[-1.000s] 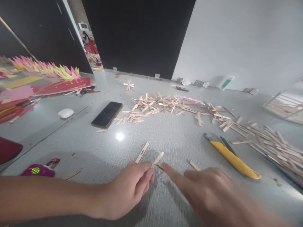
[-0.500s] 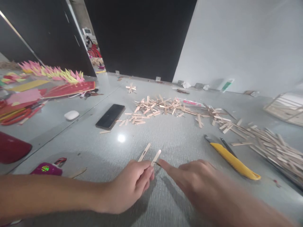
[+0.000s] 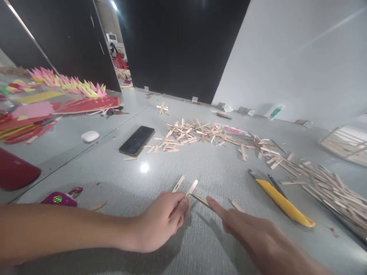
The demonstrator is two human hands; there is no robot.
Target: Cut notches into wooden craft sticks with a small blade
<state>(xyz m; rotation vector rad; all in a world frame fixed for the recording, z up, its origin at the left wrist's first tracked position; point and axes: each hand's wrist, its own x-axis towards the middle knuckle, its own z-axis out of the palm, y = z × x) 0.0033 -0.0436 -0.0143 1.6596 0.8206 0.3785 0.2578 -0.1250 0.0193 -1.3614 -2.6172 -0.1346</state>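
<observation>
My left hand (image 3: 164, 221) is closed in a pinch around a round-ended wooden craft stick (image 3: 192, 187) whose tip points up and away. A second craft stick with a small dark slot (image 3: 179, 184) shows just beyond the knuckles; I cannot tell if it is held or lying on the table. My right hand (image 3: 246, 229) grips a thin, dark, pointed metal tool (image 3: 202, 201), index finger stretched along it. The tool's point meets the pinched stick beside my left fingertips. Behind the right hand a loose craft stick (image 3: 237, 206) is partly visible.
A yellow-handled cutter (image 3: 283, 202) lies to the right, near a large pile of craft sticks (image 3: 341, 194). Cut stick pieces (image 3: 195, 131) are scattered ahead. A phone (image 3: 137, 140), a white case (image 3: 90, 136) and a purple object (image 3: 59, 198) are on the left.
My right hand has shifted right and back, so more of the metal tool and a loose stick behind the hand now show. The left hand keeps its pinch. The view has tilted slightly.
</observation>
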